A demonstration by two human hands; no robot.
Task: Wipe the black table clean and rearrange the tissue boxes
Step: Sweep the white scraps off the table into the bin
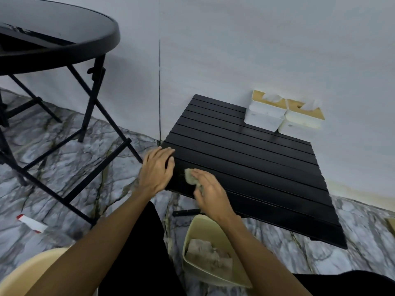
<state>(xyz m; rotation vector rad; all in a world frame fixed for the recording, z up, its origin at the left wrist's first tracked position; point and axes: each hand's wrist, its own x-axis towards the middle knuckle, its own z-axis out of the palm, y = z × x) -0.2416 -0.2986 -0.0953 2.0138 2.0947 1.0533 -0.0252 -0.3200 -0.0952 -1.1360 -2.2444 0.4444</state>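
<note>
A low black slatted table (252, 159) stands against the pale wall. Two white tissue boxes with wooden lids sit side by side at its far right corner: the left box (265, 115) and the right box (300, 121), touching each other. My right hand (210, 194) presses a greyish-green cloth (190, 177) flat on the table near its front left corner. My left hand (157, 169) rests on the table's left edge, fingers curled over the rim beside the cloth.
A pale green bin (211, 253) holding crumpled cloth stands on the marble floor just below the table's front edge. A taller round black folding table (57, 37) stands at the left. A red and white strip (32, 223) lies on the floor. A cream chair edge (32, 272) shows at bottom left.
</note>
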